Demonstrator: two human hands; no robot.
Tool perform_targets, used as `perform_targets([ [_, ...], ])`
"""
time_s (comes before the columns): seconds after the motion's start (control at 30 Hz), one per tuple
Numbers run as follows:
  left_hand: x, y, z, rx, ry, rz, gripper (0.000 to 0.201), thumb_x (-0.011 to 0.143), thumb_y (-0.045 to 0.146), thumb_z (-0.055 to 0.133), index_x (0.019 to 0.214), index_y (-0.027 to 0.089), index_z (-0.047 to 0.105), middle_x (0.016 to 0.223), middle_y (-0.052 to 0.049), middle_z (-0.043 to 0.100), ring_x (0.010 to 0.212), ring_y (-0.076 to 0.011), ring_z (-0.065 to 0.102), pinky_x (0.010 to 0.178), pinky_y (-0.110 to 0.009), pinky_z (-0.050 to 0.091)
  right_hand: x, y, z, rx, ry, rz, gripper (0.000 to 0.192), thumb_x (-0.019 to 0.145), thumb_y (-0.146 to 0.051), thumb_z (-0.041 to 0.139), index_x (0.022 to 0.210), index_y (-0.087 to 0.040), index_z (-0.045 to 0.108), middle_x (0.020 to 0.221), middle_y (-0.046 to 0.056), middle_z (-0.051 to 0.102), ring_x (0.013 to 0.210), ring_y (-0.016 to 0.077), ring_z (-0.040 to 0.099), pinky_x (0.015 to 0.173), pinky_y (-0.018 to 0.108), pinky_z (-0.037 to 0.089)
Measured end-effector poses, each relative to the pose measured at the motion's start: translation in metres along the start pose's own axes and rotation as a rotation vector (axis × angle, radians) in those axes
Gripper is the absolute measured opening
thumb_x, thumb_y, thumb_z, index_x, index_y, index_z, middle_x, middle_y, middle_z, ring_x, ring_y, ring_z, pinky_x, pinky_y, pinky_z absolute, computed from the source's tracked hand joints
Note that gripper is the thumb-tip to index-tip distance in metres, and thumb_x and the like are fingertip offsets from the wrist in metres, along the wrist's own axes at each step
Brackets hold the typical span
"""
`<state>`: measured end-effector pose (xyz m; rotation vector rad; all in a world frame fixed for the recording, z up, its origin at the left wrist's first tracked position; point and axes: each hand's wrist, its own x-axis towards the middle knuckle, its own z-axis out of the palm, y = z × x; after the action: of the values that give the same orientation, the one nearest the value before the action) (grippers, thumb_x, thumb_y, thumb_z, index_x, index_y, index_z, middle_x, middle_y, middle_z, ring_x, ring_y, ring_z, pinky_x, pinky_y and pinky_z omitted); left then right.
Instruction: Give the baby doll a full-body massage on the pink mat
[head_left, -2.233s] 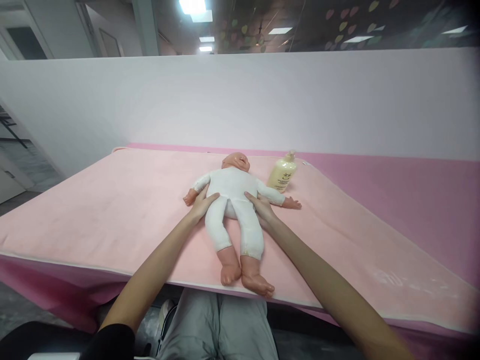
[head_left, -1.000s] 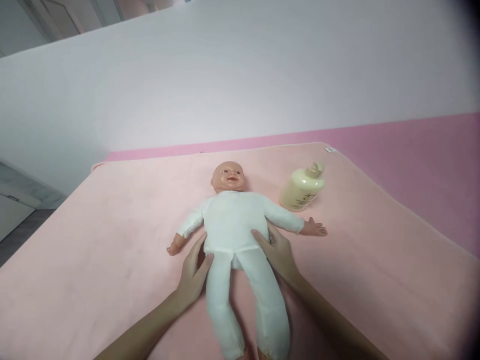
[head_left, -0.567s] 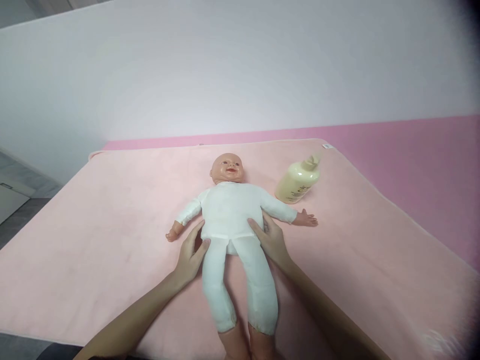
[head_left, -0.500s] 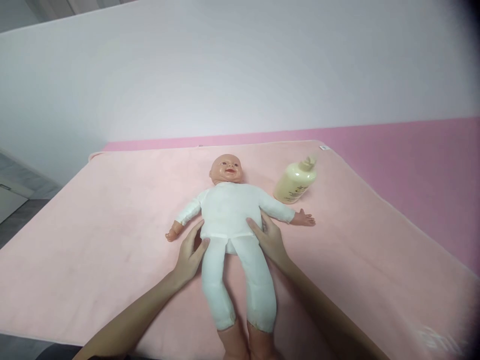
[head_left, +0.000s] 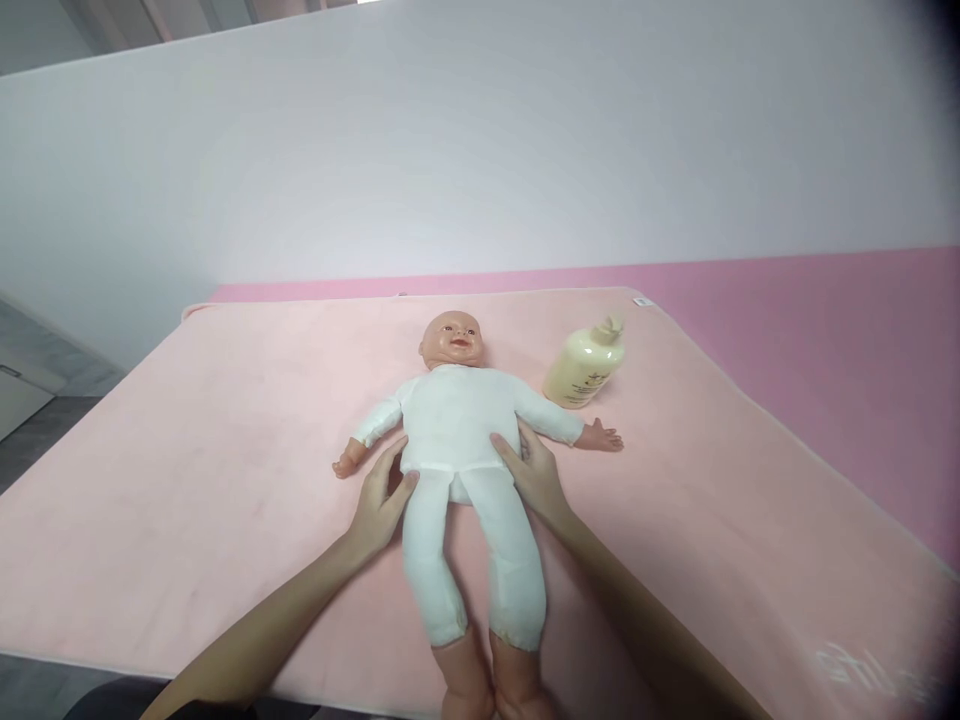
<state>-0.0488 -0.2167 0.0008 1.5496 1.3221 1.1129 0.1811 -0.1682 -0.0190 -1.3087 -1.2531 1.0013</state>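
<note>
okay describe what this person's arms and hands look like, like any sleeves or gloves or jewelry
Both forearms are bare from the bottom edge of the picture to the wrist. The left hand and right hand wear no gloves, and no rings, watch or bracelets show. The fingers are slender, with short, unpainted nails.

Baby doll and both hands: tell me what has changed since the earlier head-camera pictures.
Hardly anything moved on the table. The head camera tipped down from the ceiling and partition, so the doll now shows larger. Both hands stayed put: the left hand and right hand still press the doll's hips from either side. The lotion bottle remains lying beside the doll's arm on the pink blanket.
</note>
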Motion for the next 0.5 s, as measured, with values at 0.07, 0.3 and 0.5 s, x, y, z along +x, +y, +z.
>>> perform_targets([
  [0.07, -0.001, -0.003, 0.001, 0.108, 0.059, 0.063, 0.044, 0.092, 0.042, 0.049, 0.133, 0.027, 0.049, 0.144, -0.007, 0.043, 0.139, -0.0237, 0.034, 0.115, -0.043, 0.030, 0.001, 0.002, 0.000, 0.010, 0.001, -0.007, 0.057, 0.083, -0.049, 0.061, 0.133, -0.024, 0.052, 0.130, 0.009, 0.061, 0.118, 0.0255, 0.058, 0.103, 0.044, 0.045],
  [0.3, -0.013, -0.002, -0.008, 0.743, 0.394, 0.530, 0.024, 0.083, 0.027, 0.058, 0.103, 0.023, 0.070, 0.073, -0.003, 0.047, 0.068, -0.0164, 0.050, 0.067, -0.033, 0.041, 0.002, 0.004, 0.007, 0.042, 0.055, -0.034, 0.053, 0.082, -0.050, 0.060, 0.127, -0.022, 0.056, 0.128, 0.009, 0.062, 0.117, 0.0252, 0.059, 0.103, 0.045, 0.046],
  [0.5, -0.091, -0.011, -0.042, 0.707, 0.695, 0.600, 0.008, 0.070, 0.024, 0.074, 0.075, 0.018, 0.070, 0.054, 0.003, 0.038, 0.049, -0.0088, 0.036, 0.060, -0.029, 0.029, -0.050, -0.014, -0.018, 0.149, 0.171, 0.165, 0.044, 0.077, -0.046, 0.063, 0.111, -0.017, 0.063, 0.112, 0.012, 0.069, 0.100, 0.0237, 0.066, 0.086, 0.037, 0.055],
])
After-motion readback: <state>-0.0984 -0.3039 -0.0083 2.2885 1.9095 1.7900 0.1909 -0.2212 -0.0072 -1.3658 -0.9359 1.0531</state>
